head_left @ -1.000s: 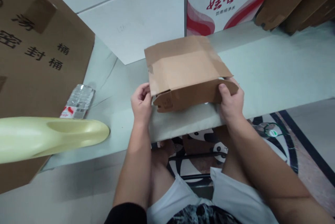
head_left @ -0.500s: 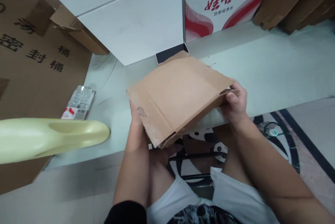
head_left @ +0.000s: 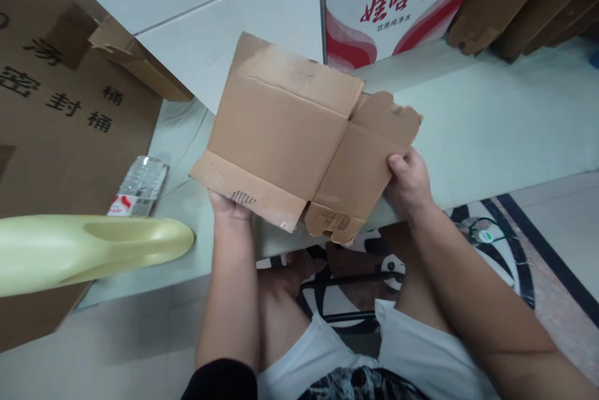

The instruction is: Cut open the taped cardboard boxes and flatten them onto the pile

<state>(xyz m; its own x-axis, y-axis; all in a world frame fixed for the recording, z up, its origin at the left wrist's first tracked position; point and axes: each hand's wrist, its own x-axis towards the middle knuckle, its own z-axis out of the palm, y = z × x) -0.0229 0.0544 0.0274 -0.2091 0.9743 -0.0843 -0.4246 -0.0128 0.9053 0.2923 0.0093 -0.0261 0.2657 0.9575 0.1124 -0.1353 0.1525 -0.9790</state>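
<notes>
Both my hands hold a brown cardboard box (head_left: 281, 131), unfolded nearly flat and tilted above the pale floor ledge. My left hand (head_left: 229, 205) grips its lower left flap from below, most of the fingers hidden behind the board. On the other side, my right hand (head_left: 408, 180) pinches the edge of the right panel, thumb on the face and fingers behind. Creases divide the board into a large panel, a narrower right panel and several flaps. Small dark print shows on the lower flaps.
A white carton with red waves (head_left: 407, 7) stands behind, beside a large white box (head_left: 187, 44). Folded brown cardboard (head_left: 510, 0) leans at the upper right. At left are a big brown carton (head_left: 56, 138), a clear plastic bottle (head_left: 143, 185) and a pale yellow curved object (head_left: 103, 247).
The cardboard has opened out from a folded shape, its right panel and flaps now showing. My left hand has moved left and slightly down; my right hand has shifted a little left.
</notes>
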